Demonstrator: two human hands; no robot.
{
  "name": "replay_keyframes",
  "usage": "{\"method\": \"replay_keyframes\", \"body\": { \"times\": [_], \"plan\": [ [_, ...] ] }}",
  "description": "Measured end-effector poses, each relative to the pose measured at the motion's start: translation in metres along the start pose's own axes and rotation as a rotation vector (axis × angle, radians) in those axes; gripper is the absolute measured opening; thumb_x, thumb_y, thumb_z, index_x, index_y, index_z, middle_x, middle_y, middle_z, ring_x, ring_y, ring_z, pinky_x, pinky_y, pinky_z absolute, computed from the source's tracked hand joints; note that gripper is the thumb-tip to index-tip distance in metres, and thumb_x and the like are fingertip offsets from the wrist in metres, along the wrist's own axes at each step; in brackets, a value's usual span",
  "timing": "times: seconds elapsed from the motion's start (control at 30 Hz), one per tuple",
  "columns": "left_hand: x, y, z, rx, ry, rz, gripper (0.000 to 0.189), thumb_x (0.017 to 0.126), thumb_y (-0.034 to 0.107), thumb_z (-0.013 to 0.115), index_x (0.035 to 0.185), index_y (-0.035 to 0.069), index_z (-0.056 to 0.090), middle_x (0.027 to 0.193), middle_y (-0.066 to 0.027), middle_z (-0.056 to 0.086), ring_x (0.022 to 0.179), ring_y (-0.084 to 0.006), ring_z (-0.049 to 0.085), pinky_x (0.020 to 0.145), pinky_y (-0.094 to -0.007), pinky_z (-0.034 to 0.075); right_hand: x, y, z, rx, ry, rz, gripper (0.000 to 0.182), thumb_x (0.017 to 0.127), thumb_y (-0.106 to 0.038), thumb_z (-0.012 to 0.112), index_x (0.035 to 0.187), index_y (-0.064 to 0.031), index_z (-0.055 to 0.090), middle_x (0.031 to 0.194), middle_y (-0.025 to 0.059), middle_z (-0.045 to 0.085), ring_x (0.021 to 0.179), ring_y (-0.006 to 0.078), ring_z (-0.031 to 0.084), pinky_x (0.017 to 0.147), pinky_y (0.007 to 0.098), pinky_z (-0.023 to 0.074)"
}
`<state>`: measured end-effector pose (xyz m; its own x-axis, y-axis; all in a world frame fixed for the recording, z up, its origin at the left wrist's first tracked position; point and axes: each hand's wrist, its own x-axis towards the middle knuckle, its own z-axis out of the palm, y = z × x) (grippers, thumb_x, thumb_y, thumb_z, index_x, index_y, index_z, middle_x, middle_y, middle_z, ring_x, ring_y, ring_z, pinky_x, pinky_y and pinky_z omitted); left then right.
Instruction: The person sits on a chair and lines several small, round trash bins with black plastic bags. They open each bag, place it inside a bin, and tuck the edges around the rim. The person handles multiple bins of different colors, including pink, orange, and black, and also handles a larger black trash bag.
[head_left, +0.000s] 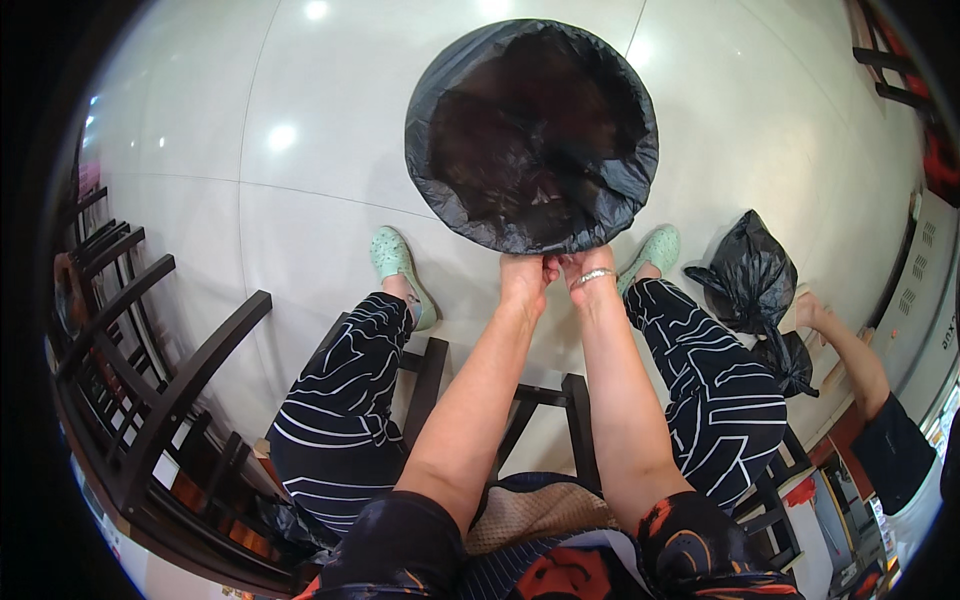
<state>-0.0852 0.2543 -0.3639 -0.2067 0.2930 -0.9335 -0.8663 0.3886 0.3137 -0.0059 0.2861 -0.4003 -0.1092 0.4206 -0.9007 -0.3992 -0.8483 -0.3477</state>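
Note:
A round bin lined with a black plastic bag (536, 139) stands before me, its liner folded out over the rim. At the rim's near side, my left hand (525, 279) and my right hand (589, 274) are close together, with the wrists almost side by side. The right wrist wears a silver-coloured bracelet. Both hands' fingertips are partly hidden under the edge of the bag, so their exact hold on it is hard to make out. The bin's body is hidden below its wide opening.
Knotted black plastic bags (750, 274) lie on the tiled floor (322, 120) at right, beside another person's hand (808, 309). Dark wooden chairs (202, 382) crowd the left. A dark stool (429, 382) is beneath me, between my legs. A white cabinet (911, 277) stands far right.

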Motion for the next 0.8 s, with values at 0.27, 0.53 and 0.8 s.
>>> {"method": "replay_keyframes", "body": {
  "times": [0.27, 0.53, 0.8],
  "plan": [
    [0.013, 0.020, -0.041, 0.203, 0.010, -0.051, 0.018, 0.084, 0.026, 0.045, 0.094, 0.012, 0.051, 0.077, -0.0027, 0.056, 0.059, -0.0141, 0.052, 0.047, -0.0243, 0.042, 0.001, 0.003, 0.016, 0.208, 0.099, -0.038, 0.029, 0.080, -0.028, 0.050, 0.104, -0.0114, 0.051, 0.098, 0.0003, 0.057, 0.089, 0.0147, 0.053, 0.077, 0.0271, 0.0426],
    [-0.029, 0.089, -0.031, 0.339, 0.036, 0.378, 0.033, 0.079, 0.029, 0.053, 0.103, 0.008, 0.048, 0.096, -0.0060, 0.054, 0.078, -0.0165, 0.055, 0.056, -0.0307, 0.048, 0.009, -0.005, -0.002, -0.046, 0.207, -0.015, 0.025, 0.079, -0.034, 0.049, 0.100, -0.0200, 0.052, 0.091, -0.0021, 0.056, 0.079, 0.0139, 0.051, 0.060, 0.0333, 0.0418],
    [0.001, 0.161, -0.075, 0.208, 0.112, 0.386, 0.023, 0.071, 0.006, 0.049, 0.094, 0.005, 0.051, 0.080, -0.0066, 0.057, 0.062, -0.0186, 0.058, 0.049, -0.0349, 0.050, -0.025, -0.043, -0.043, -0.454, 0.208, -0.074, 0.035, 0.080, -0.037, 0.047, 0.109, -0.0159, 0.044, 0.095, 0.0044, 0.052, 0.079, 0.0158, 0.051, 0.069, 0.0348, 0.0386]
  ]
}}
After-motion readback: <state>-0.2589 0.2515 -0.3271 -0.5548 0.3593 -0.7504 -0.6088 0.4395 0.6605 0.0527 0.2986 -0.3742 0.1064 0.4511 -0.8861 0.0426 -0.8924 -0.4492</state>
